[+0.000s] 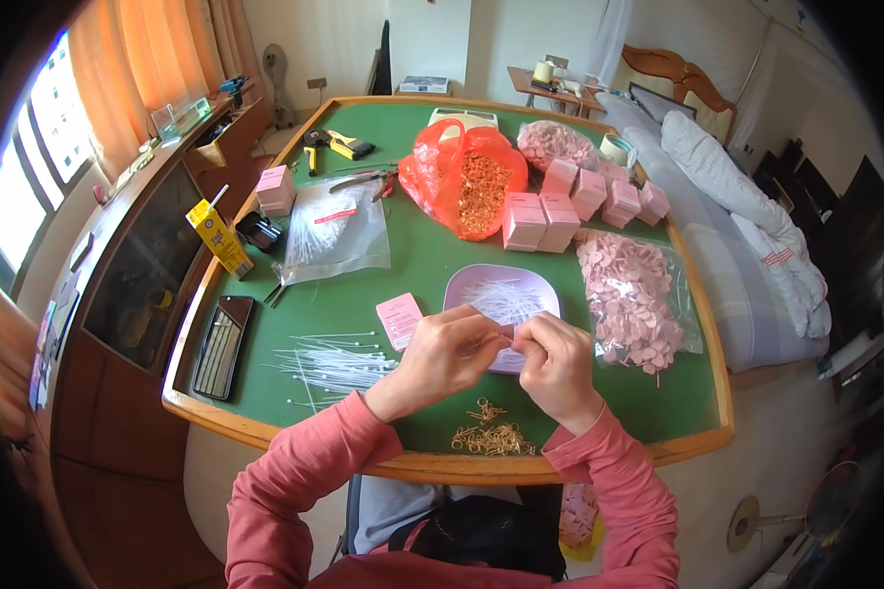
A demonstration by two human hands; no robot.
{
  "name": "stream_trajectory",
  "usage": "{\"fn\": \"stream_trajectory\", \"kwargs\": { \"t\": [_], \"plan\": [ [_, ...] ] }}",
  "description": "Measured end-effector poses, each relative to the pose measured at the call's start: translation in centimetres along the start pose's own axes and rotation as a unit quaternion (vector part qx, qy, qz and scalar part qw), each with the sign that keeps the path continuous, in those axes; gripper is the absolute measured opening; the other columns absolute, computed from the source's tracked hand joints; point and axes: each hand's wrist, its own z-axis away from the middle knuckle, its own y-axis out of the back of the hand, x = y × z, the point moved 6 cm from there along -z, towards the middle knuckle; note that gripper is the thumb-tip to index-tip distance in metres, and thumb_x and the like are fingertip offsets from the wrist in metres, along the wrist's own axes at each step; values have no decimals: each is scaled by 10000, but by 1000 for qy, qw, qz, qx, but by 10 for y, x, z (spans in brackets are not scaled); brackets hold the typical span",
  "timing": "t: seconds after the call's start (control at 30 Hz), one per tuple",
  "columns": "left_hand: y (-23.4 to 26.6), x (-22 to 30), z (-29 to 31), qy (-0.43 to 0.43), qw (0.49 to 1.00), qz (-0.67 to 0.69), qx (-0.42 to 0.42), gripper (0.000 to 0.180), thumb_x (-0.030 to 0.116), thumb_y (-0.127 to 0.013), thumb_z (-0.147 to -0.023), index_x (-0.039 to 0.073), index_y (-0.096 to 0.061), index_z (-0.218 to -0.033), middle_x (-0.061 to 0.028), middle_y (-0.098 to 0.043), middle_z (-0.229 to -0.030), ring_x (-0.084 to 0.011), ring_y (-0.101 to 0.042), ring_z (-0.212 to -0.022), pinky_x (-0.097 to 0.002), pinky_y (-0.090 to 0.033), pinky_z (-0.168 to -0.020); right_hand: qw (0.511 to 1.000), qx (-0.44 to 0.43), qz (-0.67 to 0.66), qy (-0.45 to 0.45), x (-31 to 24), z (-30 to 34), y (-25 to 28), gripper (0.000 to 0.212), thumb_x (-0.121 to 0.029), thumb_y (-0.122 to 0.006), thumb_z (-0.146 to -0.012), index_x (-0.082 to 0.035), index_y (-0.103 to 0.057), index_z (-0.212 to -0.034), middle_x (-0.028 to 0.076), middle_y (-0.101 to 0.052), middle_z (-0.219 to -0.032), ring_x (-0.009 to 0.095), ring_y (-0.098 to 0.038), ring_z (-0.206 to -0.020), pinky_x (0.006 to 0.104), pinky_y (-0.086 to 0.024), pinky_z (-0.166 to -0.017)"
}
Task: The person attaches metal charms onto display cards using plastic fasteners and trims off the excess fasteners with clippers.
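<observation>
The left hand (449,348) and right hand (560,361) meet over the near side of a lavender bowl (452,288), each grip closed to a fingertip pinch on what seems to be the same small pinkish piece (506,333); it is too small to make out. Holding it from both sides probably gives fine control, with neither wrist propped on the desk (432,272). The bowl, with white plastic strips (501,295) in it, sits right under the hands, perhaps so that whatever drops is caught. Loose white strips (334,363) fan out beside the left wrist and gold-coloured clasps (493,439) lie between the forearms, both apparently spread for easy picking. The clear bag of pink tags (631,304) stands open-looking near the right hand, while the red plastic bag (424,169) and stacked pink cards (558,224) sit farther back, likely as bulk stock.
</observation>
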Motion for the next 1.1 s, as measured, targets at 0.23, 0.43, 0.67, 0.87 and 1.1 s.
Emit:
{"fn": "stream_trajectory", "kwargs": {
  "t": [0.23, 0.43, 0.67, 0.87, 1.1],
  "plan": [
    [-1, 8, 2, 14, 999, 31, -34, 133, -3, -624, -676, 2, -658, -804, -65, -590, -692, -111, -570, -557, -229, -462, -519, 999, 17, 25, 10, 2, 2, 2, 140, 90, -492, -571, -41, -458, -606, 77, -462, -559, 264, -495, -490, 348, -380, -440],
    [0, 1, 3, 29, 998, 52, -11, 115, 13, -627, -663, 12, -659, -773, -68, -575, -660, -123, -558, -538, -242, -452, -498, 999, 30, 5, 29, -4, 4, 2, 141, 88, -460, -538, -48, -450, -576, 73, -445, -539, 263, -481, -471, 349, -375, -433],
    [1, -4, 2, 75, 992, 57, -78, 126, 79, -655, -739, -16, -638, -821, -68, -599, -691, -100, -572, -600, -235, -452, -534, 999, 43, -22, -23, 12, 6, 10, 127, 90, -452, -576, -36, -471, -590, 82, -494, -548, 265, -499, -462, 326, -392, -434],
    [-12, -13, 5, 212, 943, 211, -145, 222, 121, -627, -812, -56, -589, -939, -72, -622, -746, -109, -594, -641, -237, -480, -542, 990, 36, -63, -122, 27, 7, 14, 105, 77, -512, -650, -23, -493, -624, 77, -545, -588, 226, -538, -502, 305, -416, -464],
    [6, -25, 3, 213, 939, 258, -84, 291, 102, -632, -807, -62, -546, -1031, -77, -614, -827, -116, -597, -689, -248, -516, -554, 994, 63, 9, -90, 19, 30, 52, 204, -38, -654, -694, -4, -581, -881, 116, -586, -855, 266, -561, -804, 332, -451, -703]
  ]
}}
